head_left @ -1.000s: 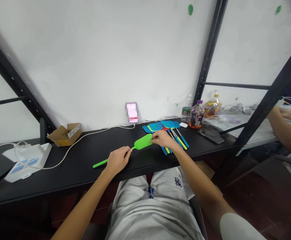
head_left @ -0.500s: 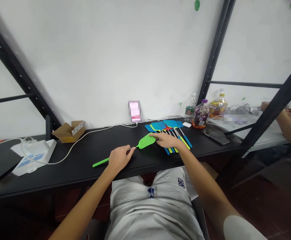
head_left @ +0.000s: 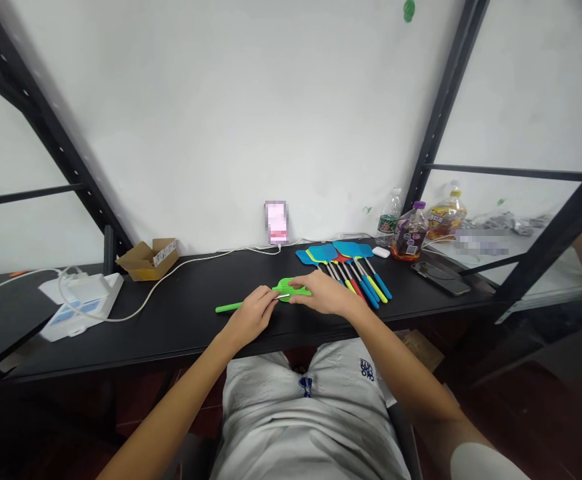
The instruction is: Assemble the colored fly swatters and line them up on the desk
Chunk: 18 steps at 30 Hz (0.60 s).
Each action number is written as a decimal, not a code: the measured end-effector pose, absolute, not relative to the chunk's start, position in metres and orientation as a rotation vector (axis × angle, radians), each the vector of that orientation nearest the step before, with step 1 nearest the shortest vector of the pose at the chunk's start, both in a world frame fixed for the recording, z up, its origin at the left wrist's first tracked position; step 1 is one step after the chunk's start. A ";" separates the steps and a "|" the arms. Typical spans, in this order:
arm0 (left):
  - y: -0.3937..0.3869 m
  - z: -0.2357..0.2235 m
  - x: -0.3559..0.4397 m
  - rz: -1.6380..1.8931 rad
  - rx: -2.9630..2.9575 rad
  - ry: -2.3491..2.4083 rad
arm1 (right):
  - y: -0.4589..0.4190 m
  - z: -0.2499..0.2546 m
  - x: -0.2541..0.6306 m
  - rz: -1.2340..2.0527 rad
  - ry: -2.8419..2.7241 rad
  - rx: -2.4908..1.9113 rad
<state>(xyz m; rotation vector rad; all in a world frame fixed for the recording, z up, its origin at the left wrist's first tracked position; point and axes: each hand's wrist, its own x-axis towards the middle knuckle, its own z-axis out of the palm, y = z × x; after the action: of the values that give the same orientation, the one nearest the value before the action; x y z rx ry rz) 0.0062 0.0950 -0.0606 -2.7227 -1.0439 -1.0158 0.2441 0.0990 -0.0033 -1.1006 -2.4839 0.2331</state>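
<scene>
the left hand's fingers pinch the thin neck of a green plastic fly swatter, while the right hand's fingers lie spread on its mesh head. its long axis runs along the black counter near the front edge, handle pointing left, head right, just short of a fanned row of swatters; open counter stretches left.

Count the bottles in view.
3: a clear water bottle and a purple-capped bottle at the back of the black desk, and a yellow-labelled bottle to their right.
</scene>
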 end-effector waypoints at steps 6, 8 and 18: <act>0.094 -0.061 0.005 -1.053 -2.729 -1.000 | 0.101 -0.011 0.224 0.122 -2.527 -0.936; 0.094 -0.062 0.005 -1.054 -2.699 -1.011 | 0.102 -0.010 0.225 0.085 -2.536 -0.928; 0.094 -0.062 0.006 -1.058 -2.604 -1.110 | 0.101 0.019 0.270 0.192 -2.463 -1.121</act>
<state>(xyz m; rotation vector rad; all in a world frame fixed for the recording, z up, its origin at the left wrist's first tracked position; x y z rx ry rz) 0.0055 0.0940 -0.0620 -2.6037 -1.1097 -1.0582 0.2695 0.1011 0.0190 -1.1207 -2.4625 0.1924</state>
